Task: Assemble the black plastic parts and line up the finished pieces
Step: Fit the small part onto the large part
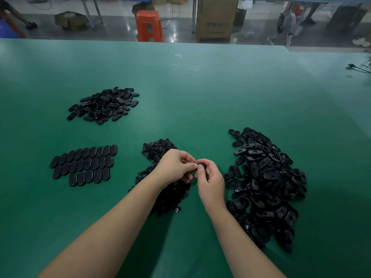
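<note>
My left hand (175, 166) and my right hand (210, 182) meet over the green table (180, 93) and pinch one small black oval part (200, 165) between their fingertips. Under my left wrist lies a heap of small round black pieces (156, 150). To the right spreads a large pile of oval black shells (267, 183). At the left, finished oval pieces (84, 164) lie flat in three neat rows. A further loose heap of oval parts (104, 105) sits at the back left.
Past the table's far edge stand an orange plastic stool (149, 26) and a cardboard box (215, 19) on a grey floor. A cable (359, 68) lies at the table's right edge. A person's leg shows at the top left.
</note>
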Motion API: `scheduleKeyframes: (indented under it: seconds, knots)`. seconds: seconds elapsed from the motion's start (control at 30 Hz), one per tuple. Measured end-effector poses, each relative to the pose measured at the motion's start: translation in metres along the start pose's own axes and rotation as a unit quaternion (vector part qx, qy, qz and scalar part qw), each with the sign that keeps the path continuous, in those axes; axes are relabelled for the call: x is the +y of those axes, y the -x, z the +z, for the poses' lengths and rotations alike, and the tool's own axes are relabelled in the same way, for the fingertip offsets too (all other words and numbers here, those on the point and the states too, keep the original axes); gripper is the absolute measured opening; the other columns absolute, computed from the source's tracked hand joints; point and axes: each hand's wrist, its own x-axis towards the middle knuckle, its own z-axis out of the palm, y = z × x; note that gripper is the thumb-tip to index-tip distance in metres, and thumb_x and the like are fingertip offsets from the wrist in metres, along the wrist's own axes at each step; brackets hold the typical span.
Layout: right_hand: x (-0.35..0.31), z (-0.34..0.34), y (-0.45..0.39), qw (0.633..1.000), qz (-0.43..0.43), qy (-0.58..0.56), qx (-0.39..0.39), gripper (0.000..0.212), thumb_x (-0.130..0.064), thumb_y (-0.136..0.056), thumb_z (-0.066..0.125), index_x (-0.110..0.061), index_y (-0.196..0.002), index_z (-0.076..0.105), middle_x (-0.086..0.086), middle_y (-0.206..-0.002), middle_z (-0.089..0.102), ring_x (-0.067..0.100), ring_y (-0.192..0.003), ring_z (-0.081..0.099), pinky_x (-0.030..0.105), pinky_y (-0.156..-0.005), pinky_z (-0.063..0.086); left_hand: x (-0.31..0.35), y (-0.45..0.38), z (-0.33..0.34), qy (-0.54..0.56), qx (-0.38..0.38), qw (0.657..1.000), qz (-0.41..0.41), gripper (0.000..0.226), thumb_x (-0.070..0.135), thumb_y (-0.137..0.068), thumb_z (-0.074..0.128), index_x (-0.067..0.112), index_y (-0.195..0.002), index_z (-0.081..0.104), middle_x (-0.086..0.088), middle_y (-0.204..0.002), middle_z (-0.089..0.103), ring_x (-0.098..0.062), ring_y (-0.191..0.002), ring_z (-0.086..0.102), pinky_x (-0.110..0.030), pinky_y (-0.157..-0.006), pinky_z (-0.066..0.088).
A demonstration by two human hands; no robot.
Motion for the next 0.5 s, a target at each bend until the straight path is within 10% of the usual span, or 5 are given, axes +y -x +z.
scheduleKeyframes:
  seconds: [0.5]
  knots:
    - [0.0054,0.0007,-0.0018,1.0,-0.005,0.028,0.006,0.015,-0.014,-0.103,0.054,-0.025,-0.104,0.063,-0.009,-0.092,0.071,0.009,-0.086,0.066,0.036,-0.08,0.055,-0.0025,-0.0006,0.0086,0.019,0.046,0.998,-0.023,0.005,0.0,-0.086,0.072,0.0,-0.085,0.068,-0.011,-0.062,0.068,-0.022,-0.052,0.061,-0.038,-0.058,0.059]
